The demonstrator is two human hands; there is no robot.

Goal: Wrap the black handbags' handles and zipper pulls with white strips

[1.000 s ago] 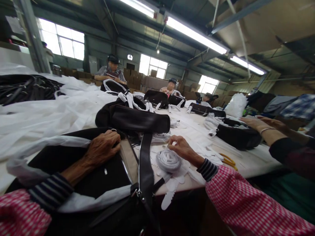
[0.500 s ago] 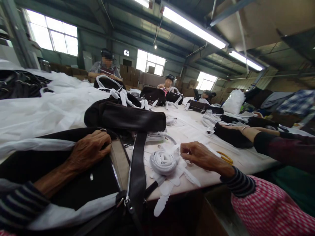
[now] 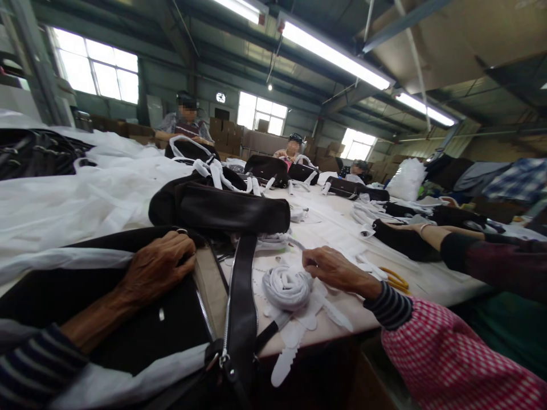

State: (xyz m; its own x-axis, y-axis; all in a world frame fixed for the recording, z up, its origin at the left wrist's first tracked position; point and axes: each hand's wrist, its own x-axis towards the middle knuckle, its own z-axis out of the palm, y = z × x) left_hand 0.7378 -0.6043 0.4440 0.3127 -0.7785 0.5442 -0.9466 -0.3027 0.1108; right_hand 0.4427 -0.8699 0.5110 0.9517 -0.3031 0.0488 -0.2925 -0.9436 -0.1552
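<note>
A large black handbag [image 3: 128,319] lies open in front of me, its beige lining and silver zip showing. My left hand [image 3: 160,265] is closed on the bag's edge by the opening, fingertips hidden in the fold. Beyond the table's near edge, a coiled strap in white wrapping [image 3: 287,287] rests on several white notched strips [image 3: 294,336]. My right hand [image 3: 333,269] is just right of and behind the coil, its fingers curled together. Whatever they pinch, if anything, is hidden from view.
Another dark bag [image 3: 222,213] stands behind the open one. Yellow scissor handles [image 3: 395,279] lie right of my right hand. At right, a co-worker's arms [image 3: 444,236] reach to a black bag [image 3: 401,242]. White wrapping sheets [image 3: 85,193] heap at left.
My right hand has shifted left, closer to the coiled strap, and its fingers look more drawn together. My left hand keeps its place on the bag. The view has tilted slightly.
</note>
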